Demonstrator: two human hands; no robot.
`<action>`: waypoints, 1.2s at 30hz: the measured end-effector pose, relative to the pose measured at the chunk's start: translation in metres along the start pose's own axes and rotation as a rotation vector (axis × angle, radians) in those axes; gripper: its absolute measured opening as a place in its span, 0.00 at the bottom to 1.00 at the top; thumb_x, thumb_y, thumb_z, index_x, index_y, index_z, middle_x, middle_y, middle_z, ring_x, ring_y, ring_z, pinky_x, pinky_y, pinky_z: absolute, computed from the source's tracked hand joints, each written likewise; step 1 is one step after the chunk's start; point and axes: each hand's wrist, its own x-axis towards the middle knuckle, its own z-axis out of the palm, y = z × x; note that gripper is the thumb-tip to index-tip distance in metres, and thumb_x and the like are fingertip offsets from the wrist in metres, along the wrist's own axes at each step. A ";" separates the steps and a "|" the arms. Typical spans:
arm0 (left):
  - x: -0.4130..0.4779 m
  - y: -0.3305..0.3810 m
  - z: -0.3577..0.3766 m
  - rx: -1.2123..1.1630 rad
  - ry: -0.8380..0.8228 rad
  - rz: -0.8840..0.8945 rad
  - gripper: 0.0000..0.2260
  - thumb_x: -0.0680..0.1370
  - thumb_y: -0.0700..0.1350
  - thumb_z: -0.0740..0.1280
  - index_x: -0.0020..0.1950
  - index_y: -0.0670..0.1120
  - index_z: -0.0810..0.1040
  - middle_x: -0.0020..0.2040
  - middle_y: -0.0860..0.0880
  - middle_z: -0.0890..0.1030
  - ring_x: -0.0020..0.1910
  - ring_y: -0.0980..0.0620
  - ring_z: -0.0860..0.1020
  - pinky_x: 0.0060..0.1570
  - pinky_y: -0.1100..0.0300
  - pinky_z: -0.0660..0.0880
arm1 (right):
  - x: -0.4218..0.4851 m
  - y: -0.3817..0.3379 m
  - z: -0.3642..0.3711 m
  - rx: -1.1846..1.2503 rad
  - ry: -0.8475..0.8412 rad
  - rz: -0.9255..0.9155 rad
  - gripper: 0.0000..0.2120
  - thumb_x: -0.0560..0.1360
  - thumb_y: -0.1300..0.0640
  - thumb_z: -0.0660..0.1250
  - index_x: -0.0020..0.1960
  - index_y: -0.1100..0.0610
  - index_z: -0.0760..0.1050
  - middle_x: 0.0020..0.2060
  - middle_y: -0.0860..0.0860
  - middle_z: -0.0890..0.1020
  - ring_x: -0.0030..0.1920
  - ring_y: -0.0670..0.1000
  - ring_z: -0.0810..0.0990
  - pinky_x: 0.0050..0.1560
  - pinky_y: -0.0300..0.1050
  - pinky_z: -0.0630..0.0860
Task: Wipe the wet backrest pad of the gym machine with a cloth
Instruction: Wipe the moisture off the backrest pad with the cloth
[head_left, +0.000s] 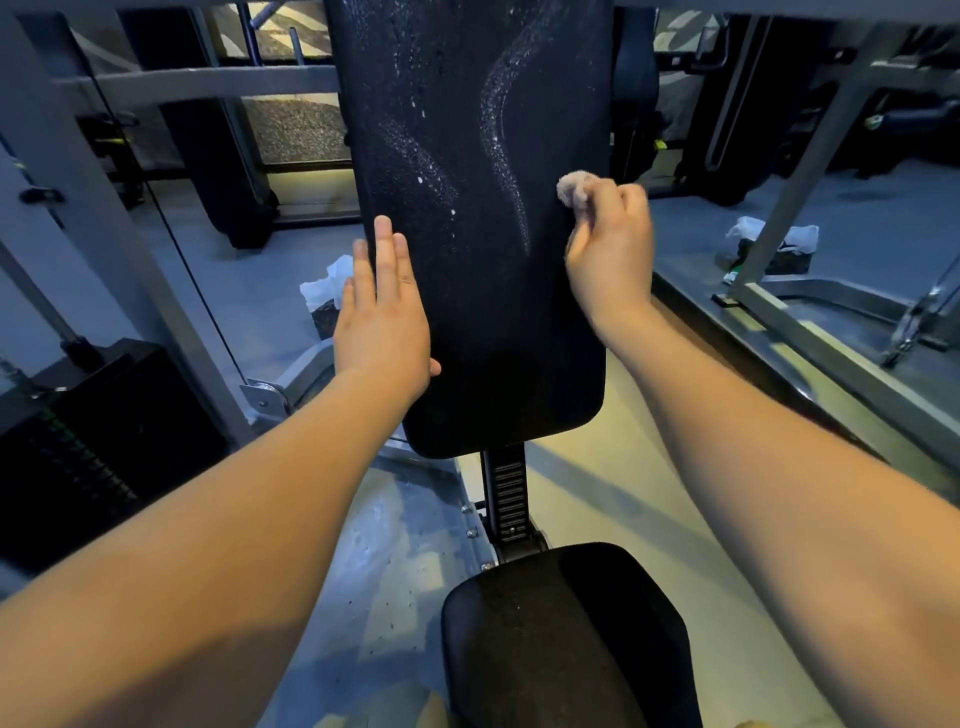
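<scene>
The black backrest pad (478, 218) stands upright in the middle of the view, streaked with curved trails of water droplets on its upper half. My right hand (610, 249) is closed on a small bunched pinkish cloth (574, 189), which pokes out above the fist and touches the pad's right edge at mid height. My left hand (382, 317) lies flat with fingers together against the pad's left edge, holding nothing. The pad's lower part looks dark and free of droplets.
A black seat pad (561, 634) sits below, joined by a notched black post (509, 499). Grey machine frame bars (789, 218) flank both sides. A black weight stack (78, 441) stands at the left. White bags (774, 244) lie on the floor at both sides.
</scene>
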 end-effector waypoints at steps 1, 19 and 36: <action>0.000 0.001 0.000 -0.001 0.004 -0.002 0.65 0.68 0.56 0.79 0.78 0.39 0.29 0.77 0.43 0.25 0.80 0.40 0.37 0.79 0.47 0.52 | -0.020 -0.002 0.002 0.019 -0.035 -0.004 0.09 0.78 0.64 0.59 0.54 0.60 0.76 0.51 0.58 0.79 0.49 0.54 0.75 0.52 0.45 0.74; 0.001 0.000 0.005 -0.009 0.019 -0.008 0.64 0.69 0.56 0.79 0.78 0.40 0.29 0.77 0.44 0.25 0.80 0.40 0.38 0.79 0.47 0.49 | -0.073 -0.011 0.000 0.074 -0.183 0.006 0.07 0.78 0.65 0.62 0.56 0.63 0.75 0.51 0.60 0.75 0.46 0.56 0.75 0.46 0.45 0.71; 0.004 -0.004 0.010 -0.058 0.018 0.018 0.65 0.68 0.54 0.80 0.78 0.41 0.28 0.77 0.45 0.24 0.80 0.39 0.46 0.78 0.46 0.54 | -0.022 0.002 -0.024 0.156 -0.303 0.026 0.22 0.82 0.55 0.63 0.76 0.55 0.65 0.66 0.57 0.73 0.59 0.40 0.67 0.60 0.30 0.62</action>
